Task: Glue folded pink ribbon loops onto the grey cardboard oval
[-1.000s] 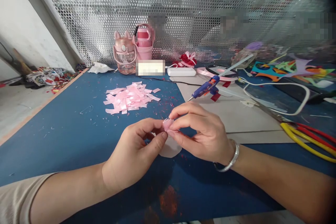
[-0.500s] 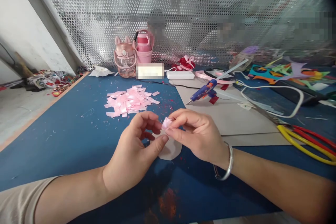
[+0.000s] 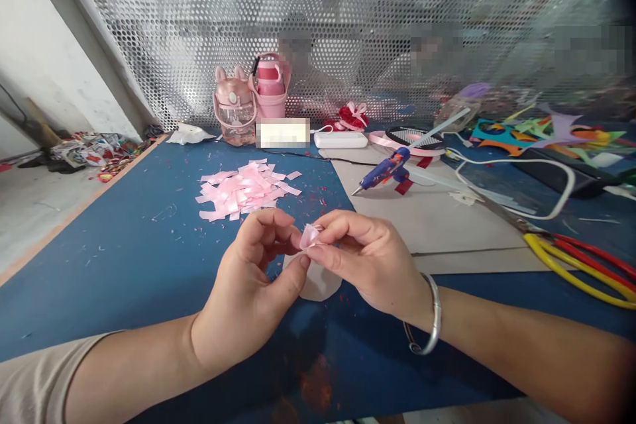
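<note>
A small folded piece of pink satin ribbon (image 3: 309, 236) is pinched between the thumb and index finger of my right hand (image 3: 370, 255). My left hand (image 3: 258, 271) meets it from the other side, thumb and index fingertip at its left edge and the other fingers curled. Below the fingertips lies a pale many-sided disc (image 3: 322, 283) on the table, partly covered by my hands. Just beyond them is a loose pile of cut pink ribbon strips (image 3: 243, 189).
A blue glue gun (image 3: 385, 172) rests on a grey board (image 3: 447, 232). Scissors with yellow and red handles (image 3: 571, 258) lie at the right. Pink bottles (image 3: 236, 109), a white box (image 3: 340, 140) and a ribbon roll (image 3: 387, 142) line the back, before a perforated metal panel (image 3: 348, 6).
Both hands have shifted slightly left with the ribbon piece. My left thumb and index finger have closed in on its edge. The view has tilted a little.
</note>
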